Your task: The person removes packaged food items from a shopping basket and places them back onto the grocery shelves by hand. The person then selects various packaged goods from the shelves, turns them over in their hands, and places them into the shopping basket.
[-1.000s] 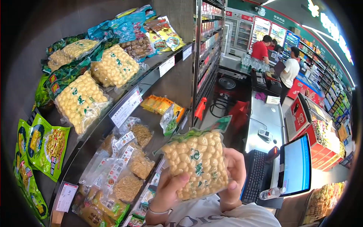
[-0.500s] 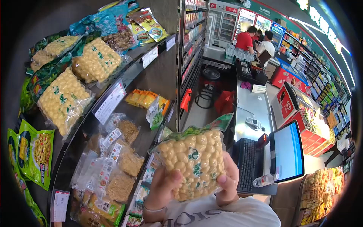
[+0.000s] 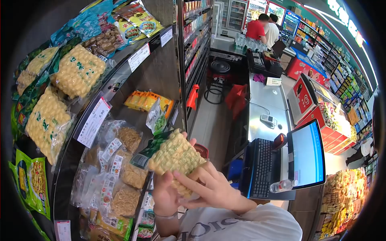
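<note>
A vacuum-sealed bag of pale beige balls [image 3: 177,154] is tilted in front of my chest, with its green end pointing left toward the shelf. My left hand [image 3: 165,199] holds it from below and behind, the thumb at its lower edge; fingertips show past its top edge. Across the lower right of the bag lies my right hand [image 3: 215,186], its fingers closed on the corner and partly hiding it. Similar bags of balls [image 3: 48,120] rest on the upper shelf at left.
Left of me, a dark shelf holds packets of dried shreds [image 3: 128,174], yellow packets [image 3: 148,102] and price tags [image 3: 93,122]. To the right, a counter carries a keyboard [image 3: 259,168], monitor [image 3: 307,156], bottle [image 3: 281,186] and card terminal [image 3: 268,119]. Two people [image 3: 257,30] stand far back.
The bag has turned and tilted, moving left and slightly lower. My right hand has shifted from its right side to across its lower front. The view has swung slightly right.
</note>
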A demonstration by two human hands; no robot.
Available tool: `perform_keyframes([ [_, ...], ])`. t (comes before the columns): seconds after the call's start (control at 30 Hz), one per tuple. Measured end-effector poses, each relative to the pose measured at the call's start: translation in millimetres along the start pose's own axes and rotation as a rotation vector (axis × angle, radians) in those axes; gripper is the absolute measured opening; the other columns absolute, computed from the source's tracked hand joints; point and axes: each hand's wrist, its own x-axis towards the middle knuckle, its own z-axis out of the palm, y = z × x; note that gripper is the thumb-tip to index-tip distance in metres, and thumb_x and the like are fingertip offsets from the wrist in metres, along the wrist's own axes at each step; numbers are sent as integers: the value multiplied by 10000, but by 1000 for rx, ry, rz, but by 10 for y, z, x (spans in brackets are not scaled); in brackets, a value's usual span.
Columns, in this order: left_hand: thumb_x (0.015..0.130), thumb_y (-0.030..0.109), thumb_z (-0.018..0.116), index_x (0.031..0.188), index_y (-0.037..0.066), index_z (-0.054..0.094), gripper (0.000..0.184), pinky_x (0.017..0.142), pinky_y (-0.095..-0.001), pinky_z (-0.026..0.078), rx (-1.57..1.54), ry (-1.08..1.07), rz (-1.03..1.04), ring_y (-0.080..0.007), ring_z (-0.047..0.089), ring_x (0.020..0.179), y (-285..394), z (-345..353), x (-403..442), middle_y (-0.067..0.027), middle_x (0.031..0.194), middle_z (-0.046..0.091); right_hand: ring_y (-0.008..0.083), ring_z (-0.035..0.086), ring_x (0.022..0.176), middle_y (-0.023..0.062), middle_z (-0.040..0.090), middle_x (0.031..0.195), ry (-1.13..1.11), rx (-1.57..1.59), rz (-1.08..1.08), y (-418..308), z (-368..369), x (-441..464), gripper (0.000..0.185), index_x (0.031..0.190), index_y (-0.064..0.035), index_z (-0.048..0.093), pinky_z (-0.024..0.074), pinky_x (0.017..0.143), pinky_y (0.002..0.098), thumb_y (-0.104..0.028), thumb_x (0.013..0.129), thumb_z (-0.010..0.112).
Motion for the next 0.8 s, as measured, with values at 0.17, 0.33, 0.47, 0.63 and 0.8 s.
perform_keyframes([
  [0.17, 888, 407, 588, 1533, -63, 205, 886, 1161, -467, 336, -275, 18, -112, -353, 367, 1428, 87, 8, 45, -244, 1554, 318, 251, 521, 923, 70, 556, 1007, 199, 179, -34, 240, -145, -165, 505, 1187, -38, 668, 435, 796, 352, -191, 718, 778],
  [0.33, 894, 263, 595, 1432, -79, 396, 669, 1033, -425, 474, -231, 142, -268, -304, 583, 1220, -45, -315, -35, -237, 1366, 538, 200, 561, 1039, 110, 562, 1138, 138, 1126, 645, 385, -16, -306, 456, 1277, 34, 525, 455, 931, 357, -124, 892, 711],
  [0.47, 879, 135, 623, 1283, -86, 546, 466, 882, -361, 558, 11, 255, -289, -240, 685, 1022, -177, -327, 81, -161, 1161, 671, 160, 611, 1011, 76, 567, 1132, 76, 1226, 882, 509, 70, -433, 310, 1254, 40, 562, 549, 799, 275, -59, 967, 628],
  [0.63, 955, 119, 635, 1322, -45, 475, 433, 959, -320, 492, 150, 393, -319, -170, 603, 1115, -568, -594, 266, -114, 1246, 599, 122, 615, 953, 62, 596, 1079, 139, 1085, 966, 868, 351, -556, 278, 1224, 30, 582, 576, 702, 255, -70, 970, 634],
  [0.8, 969, 101, 613, 1323, -25, 462, 405, 1005, -317, 450, 309, 458, -217, -170, 578, 1147, -1218, -1091, 170, -114, 1273, 585, 127, 617, 975, 71, 630, 1079, -43, 951, 1016, 1289, 662, -883, 287, 1225, 25, 563, 535, 800, 275, -88, 972, 634],
])
